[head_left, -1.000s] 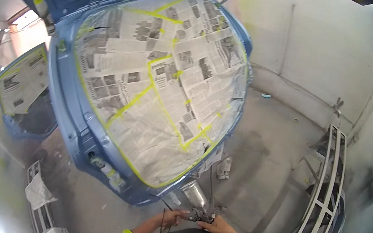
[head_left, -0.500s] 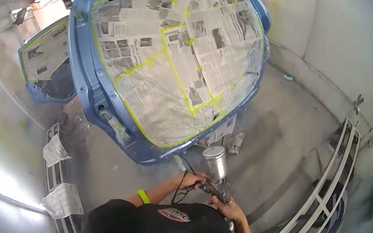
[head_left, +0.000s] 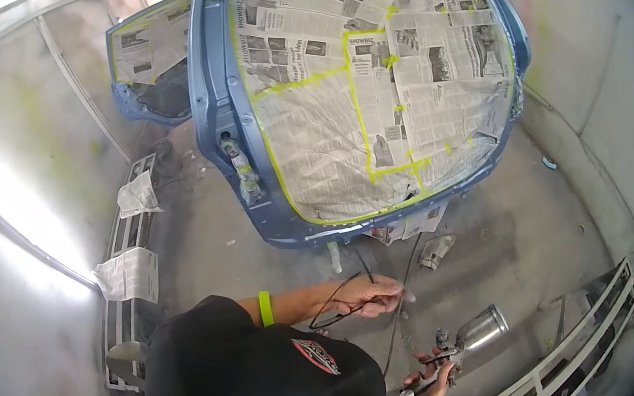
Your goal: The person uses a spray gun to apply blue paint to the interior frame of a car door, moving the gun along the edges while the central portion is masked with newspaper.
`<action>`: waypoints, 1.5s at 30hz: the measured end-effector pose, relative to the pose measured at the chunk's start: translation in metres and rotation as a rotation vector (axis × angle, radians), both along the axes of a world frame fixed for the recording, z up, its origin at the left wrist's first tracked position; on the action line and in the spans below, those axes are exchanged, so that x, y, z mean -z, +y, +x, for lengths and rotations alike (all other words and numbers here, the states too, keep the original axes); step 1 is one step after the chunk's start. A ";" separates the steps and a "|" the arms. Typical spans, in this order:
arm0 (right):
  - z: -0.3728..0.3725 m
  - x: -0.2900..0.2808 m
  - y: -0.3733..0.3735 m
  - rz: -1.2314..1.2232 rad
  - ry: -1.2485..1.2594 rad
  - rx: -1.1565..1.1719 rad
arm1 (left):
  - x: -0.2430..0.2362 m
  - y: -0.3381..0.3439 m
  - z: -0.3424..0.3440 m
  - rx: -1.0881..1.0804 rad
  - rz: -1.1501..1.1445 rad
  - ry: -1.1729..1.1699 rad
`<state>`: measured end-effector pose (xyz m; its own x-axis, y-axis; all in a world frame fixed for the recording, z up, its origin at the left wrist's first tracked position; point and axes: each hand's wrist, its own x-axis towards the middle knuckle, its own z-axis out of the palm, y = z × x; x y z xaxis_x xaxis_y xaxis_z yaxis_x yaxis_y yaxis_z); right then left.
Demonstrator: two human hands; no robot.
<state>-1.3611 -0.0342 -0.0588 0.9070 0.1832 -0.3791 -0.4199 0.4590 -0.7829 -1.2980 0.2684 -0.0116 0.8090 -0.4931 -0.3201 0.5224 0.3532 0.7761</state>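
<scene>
My left hand point(head_left: 372, 295), with a yellow-green band on the wrist, is out in front of my chest. Dark-framed eyeglasses point(head_left: 329, 319) hang from its closed fingers. Lower and to the right, my right hand point(head_left: 433, 392) grips a spray gun point(head_left: 445, 358) by its handle. The gun's silver paint cup point(head_left: 484, 328) tilts up and to the right. Beyond both hands stands a blue vehicle body point(head_left: 218, 87), its large opening covered with newspaper point(head_left: 301, 144) and edged with yellow tape.
A separate blue panel point(head_left: 148, 107), partly papered, stands at far left. White metal racks flank me, the right rack point(head_left: 547, 383) close to the gun and the left rack point(head_left: 126, 232) draped with newspaper. A hose point(head_left: 409, 265) crosses the grey floor, near a crumpled paper scrap point(head_left: 436, 251).
My hands have moved apart. The right has carried the spray gun right and down, its cup now tilted; the left has left the gun, keeping the eyeglasses. The view has shifted, too.
</scene>
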 end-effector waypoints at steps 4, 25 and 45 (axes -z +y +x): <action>0.002 -0.002 0.012 -0.020 0.011 0.121 | -0.092 -0.059 0.001 0.333 -0.249 -0.378; 0.015 -0.019 0.019 -0.253 0.013 0.041 | -0.218 -0.256 0.004 -0.099 -1.121 -1.499; 0.009 -0.021 -0.053 -0.416 0.005 0.248 | 0.017 -0.081 0.065 0.159 0.060 0.003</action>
<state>-1.3518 -0.0870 -0.0378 0.9021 -0.2065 -0.3790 -0.3419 0.1940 -0.9195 -1.2330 0.1876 -0.0286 0.7214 -0.5946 -0.3550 0.5702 0.2191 0.7918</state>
